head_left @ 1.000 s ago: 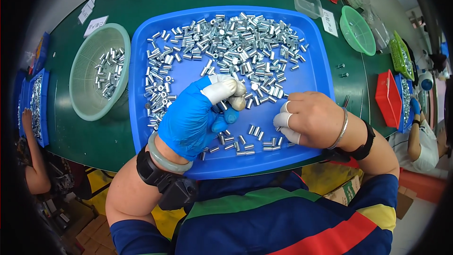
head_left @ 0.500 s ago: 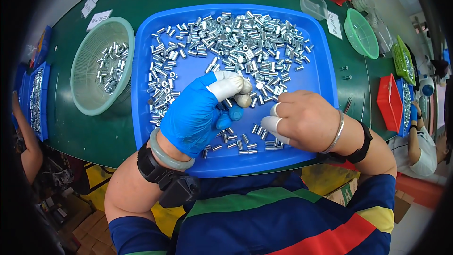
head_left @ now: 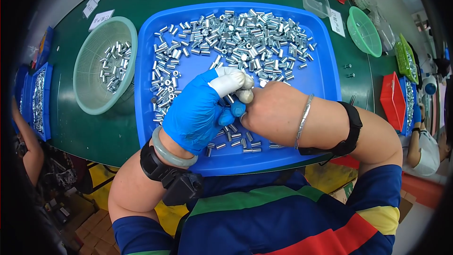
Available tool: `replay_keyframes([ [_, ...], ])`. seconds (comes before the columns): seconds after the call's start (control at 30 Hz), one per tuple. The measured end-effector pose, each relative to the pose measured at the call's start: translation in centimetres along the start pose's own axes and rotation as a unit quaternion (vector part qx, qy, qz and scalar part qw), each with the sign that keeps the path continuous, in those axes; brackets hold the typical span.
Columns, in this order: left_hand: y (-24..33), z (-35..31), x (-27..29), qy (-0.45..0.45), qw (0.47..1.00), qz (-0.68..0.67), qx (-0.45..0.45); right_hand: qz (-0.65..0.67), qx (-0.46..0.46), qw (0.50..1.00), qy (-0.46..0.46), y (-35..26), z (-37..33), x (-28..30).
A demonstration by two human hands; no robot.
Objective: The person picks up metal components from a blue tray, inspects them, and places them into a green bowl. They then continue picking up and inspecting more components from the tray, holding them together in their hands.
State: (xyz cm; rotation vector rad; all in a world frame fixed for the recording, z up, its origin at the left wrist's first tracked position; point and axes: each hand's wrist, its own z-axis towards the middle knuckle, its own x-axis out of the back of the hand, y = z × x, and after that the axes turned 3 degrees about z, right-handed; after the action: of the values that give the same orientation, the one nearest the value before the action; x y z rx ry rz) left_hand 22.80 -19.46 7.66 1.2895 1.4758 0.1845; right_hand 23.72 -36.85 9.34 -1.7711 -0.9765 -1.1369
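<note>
My left hand, in a blue glove with white covers on some fingers, is closed over the middle of the blue tray. A short silver metal sleeve shows between its fingers. Against those fingertips rests my right hand, curled, with its back up. Its own fingertips are hidden, so what they hold cannot be made out. A heap of silver metal sleeves spreads over the far half and left side of the tray. Several more lie near the front edge, below my hands.
On the left stands a pale green mesh basket with some sleeves inside. A green basket, a clear plastic box and a red bin are at the right. Two loose sleeves lie on the green table. Other people work at both sides.
My right hand has moved left and slightly up from the tray's front right to meet my left fingertips. My left hand stays nearly in place, still closed.
</note>
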Motion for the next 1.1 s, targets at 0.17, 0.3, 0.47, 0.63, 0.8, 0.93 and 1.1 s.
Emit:
replay_keyframes([
  [0.17, 0.4, -0.1, -0.5, 0.014, 1.0, 0.007, -0.006, -0.009, -0.037, 0.999, -0.002, -0.2, -0.1, -0.2],
  [0.3, 0.4, 0.0, -0.1, -0.003, 1.0, 0.015, -0.011, 0.046, -0.01, 0.994, 0.1, 0.4, -1.4, 0.7],
  [0.47, 0.1, 0.1, -0.3, 0.022, 0.999, 0.047, -0.01, 0.289, -0.021, 0.921, 0.262, 0.1, -4.2, -0.5],
  [0.63, -0.2, -0.2, -0.5, -0.008, 0.994, 0.094, 0.046, 0.365, 0.005, 0.867, 0.339, -0.1, -4.4, -1.8],
  [0.8, -0.3, -0.2, -1.1, -0.018, 0.989, 0.101, 0.11, 0.399, -0.014, 0.854, 0.333, 0.4, -4.5, -1.8],
  [0.93, -0.5, 0.0, -1.1, -0.04, 0.982, 0.125, 0.134, 0.419, -0.026, 0.852, 0.313, 0.7, -4.5, -1.9],
  [1.1, -1.6, 0.2, -0.9, -0.082, 0.979, 0.114, 0.148, 0.427, -0.011, 0.845, 0.321, 0.7, -4.2, -2.2],
])
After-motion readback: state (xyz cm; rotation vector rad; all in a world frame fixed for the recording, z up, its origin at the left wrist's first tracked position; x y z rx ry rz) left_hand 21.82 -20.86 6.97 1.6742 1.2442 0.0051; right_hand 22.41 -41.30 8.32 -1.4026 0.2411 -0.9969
